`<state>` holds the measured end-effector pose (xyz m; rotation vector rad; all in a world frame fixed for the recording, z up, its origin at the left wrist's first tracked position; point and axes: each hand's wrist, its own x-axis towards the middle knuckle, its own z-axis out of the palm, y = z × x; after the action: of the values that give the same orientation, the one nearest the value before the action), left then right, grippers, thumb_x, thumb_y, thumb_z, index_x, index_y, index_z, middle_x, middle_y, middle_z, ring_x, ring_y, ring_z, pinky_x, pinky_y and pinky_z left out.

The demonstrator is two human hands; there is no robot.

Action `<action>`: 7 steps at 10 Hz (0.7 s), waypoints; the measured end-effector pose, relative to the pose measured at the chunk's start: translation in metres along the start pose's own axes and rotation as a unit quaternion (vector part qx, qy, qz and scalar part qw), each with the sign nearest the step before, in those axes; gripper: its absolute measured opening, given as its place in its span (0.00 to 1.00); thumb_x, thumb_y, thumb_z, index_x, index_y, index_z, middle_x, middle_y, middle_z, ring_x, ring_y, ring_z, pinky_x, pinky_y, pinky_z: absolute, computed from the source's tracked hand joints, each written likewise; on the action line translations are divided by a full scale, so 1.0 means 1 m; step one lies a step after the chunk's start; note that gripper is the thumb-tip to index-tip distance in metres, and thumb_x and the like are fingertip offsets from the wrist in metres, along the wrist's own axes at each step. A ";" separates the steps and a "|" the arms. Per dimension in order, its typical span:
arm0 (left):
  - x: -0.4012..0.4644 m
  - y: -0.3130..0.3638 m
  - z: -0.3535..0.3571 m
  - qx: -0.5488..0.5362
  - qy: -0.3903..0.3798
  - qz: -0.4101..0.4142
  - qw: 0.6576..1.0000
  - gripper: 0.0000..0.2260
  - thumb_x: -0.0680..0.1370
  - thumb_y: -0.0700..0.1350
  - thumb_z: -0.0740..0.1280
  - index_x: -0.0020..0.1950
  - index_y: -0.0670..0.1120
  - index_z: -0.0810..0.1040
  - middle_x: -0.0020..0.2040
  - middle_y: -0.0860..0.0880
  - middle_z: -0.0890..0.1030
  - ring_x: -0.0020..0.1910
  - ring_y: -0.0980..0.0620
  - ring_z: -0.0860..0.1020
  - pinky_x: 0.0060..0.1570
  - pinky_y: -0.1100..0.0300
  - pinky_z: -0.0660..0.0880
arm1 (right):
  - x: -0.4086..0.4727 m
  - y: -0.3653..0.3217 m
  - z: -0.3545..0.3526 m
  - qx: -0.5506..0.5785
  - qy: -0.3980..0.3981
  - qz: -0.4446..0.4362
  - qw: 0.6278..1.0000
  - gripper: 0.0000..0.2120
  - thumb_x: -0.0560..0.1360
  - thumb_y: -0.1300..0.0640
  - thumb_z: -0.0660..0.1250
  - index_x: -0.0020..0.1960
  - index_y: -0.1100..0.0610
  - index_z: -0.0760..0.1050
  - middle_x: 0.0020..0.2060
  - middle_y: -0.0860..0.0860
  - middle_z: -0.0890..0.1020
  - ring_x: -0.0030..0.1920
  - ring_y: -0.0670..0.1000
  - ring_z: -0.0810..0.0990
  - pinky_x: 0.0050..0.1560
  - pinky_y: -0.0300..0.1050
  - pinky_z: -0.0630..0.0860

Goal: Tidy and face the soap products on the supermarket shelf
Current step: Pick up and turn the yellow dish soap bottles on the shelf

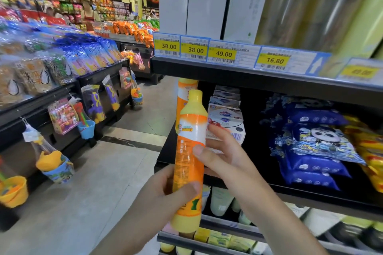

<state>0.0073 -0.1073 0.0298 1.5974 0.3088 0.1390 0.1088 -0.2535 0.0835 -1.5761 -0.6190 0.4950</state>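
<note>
I hold an orange and yellow bottle (189,151) upright in front of the left end of the black shelf (310,191). My left hand (165,188) grips its lower part, thumb across the front. My right hand (219,151) holds its middle from the right, thumb on the label and fingers behind. A second orange bottle (183,93) stands on the shelf just behind it. White soap boxes (226,116) are stacked to the right of the bottles.
Blue packs (310,151) and yellow packs (371,151) lie on the same shelf to the right. Yellow price tags (222,54) line the shelf above. More bottles and boxes (221,238) fill the lower shelves. An aisle floor (93,182) and snack displays lie left.
</note>
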 end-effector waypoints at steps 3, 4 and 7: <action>-0.004 0.003 0.027 0.120 0.162 0.041 0.979 0.24 0.59 0.72 0.68 0.51 0.64 0.76 0.45 0.67 0.83 0.44 0.67 0.82 0.35 0.69 0.79 | -0.009 0.008 0.020 -0.141 0.134 -0.065 0.979 0.51 0.57 0.26 0.73 0.74 0.28 0.54 0.69 0.36 0.71 0.64 0.40 0.73 0.58 0.44 0.78; -0.004 0.003 0.033 0.145 0.191 0.035 0.970 0.26 0.58 0.73 0.68 0.52 0.63 0.74 0.45 0.70 0.81 0.45 0.70 0.80 0.35 0.68 0.75 | -0.005 0.016 0.024 -0.167 0.186 -0.096 0.963 0.51 0.57 0.26 0.73 0.75 0.29 0.54 0.67 0.35 0.71 0.64 0.40 0.75 0.57 0.43 0.79; -0.009 0.007 0.058 0.180 0.241 0.000 0.954 0.26 0.57 0.69 0.67 0.51 0.62 0.68 0.42 0.61 0.80 0.41 0.62 0.78 0.34 0.70 0.66 | 0.014 0.043 0.027 -0.153 0.279 -0.136 0.938 0.50 0.58 0.19 0.69 0.76 0.30 0.58 0.63 0.29 0.73 0.62 0.26 0.72 0.41 0.10 0.59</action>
<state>0.0151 -0.1653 0.0342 1.9129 0.7457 0.5011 0.1061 -0.2253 0.0391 -1.7842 -0.4730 -0.2725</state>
